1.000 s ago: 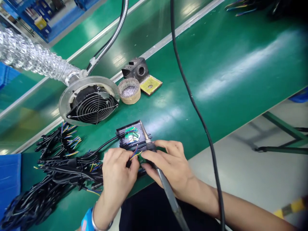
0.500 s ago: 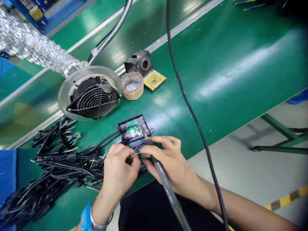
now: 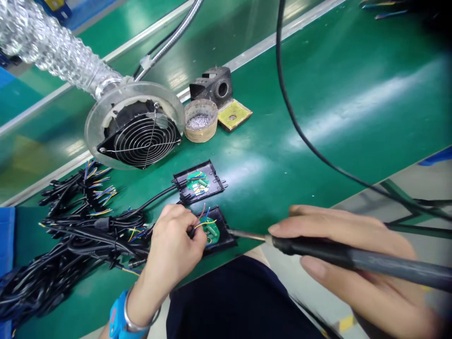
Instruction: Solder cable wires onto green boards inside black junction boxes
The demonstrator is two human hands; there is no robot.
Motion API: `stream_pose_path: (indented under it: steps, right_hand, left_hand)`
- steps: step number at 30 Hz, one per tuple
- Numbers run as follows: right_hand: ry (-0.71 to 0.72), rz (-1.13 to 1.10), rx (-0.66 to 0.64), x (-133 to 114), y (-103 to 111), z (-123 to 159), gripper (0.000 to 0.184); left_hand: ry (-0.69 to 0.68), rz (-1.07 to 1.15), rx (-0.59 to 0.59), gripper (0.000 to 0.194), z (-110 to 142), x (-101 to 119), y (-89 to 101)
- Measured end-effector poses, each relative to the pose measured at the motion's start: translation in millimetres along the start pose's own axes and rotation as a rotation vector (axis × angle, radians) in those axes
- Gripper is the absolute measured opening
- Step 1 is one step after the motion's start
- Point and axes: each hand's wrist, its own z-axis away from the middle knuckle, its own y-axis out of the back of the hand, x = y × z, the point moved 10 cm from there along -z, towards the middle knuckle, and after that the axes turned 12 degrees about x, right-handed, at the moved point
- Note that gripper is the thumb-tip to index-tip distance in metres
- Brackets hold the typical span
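Observation:
My left hand (image 3: 178,238) pinches a black cable whose bare-ended coloured wires (image 3: 206,217) stick out over a green circuit board (image 3: 212,231). That board sits in a black plastic case (image 3: 226,235) near the table's front edge. In my right hand (image 3: 353,254) is a soldering iron (image 3: 318,252), its metal tip pointing left at the case's right end. Whether the tip touches the case I cannot tell. Just behind lies a second open black case (image 3: 215,181), with a green board (image 3: 198,182) and wires inside.
A fume extractor fan (image 3: 144,139) on a silver duct (image 3: 67,56) hangs at the left. Behind stand a tub of solder bits (image 3: 200,127), an iron holder (image 3: 215,87) and a yellow sponge (image 3: 235,115). Bundled black cables (image 3: 77,249) cover the left. The iron's cord (image 3: 300,132) arcs across the right.
My right hand has swung right with the soldering iron, away from the boards, uncovering the nearer case. My left hand stays nearly in place, still holding the cable.

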Motion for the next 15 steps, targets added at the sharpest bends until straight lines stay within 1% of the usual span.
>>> stream_pose_path:
  steps: [3, 5, 8, 11, 15]
  right_hand:
    - [0.019, -0.074, -0.071, 5.3, -22.1, -4.2, 0.024]
    - [0.061, -0.149, -0.040, 8.5, -30.5, -7.6, 0.025]
    - [0.092, -0.216, 0.025, 15.7, -34.7, -9.7, 0.029]
    - [0.087, -0.213, 0.009, 20.7, -38.7, -9.5, 0.030]
    - [0.090, -0.224, -0.005, 21.3, -39.6, -10.5, 0.030]
  left_hand:
    - [-0.004, -0.004, -0.007, 0.018, -1.4, 1.1, 0.3]
    - [-0.003, -0.011, -0.022, 0.018, -2.0, 1.2, -0.5]
    - [-0.006, -0.012, -0.039, 0.019, -2.5, 1.7, -1.7]
    - [-0.012, -0.014, -0.045, 0.019, -2.6, 2.0, -2.6]
    - [-0.018, -0.026, -0.045, 0.018, -2.7, 1.8, -3.6]
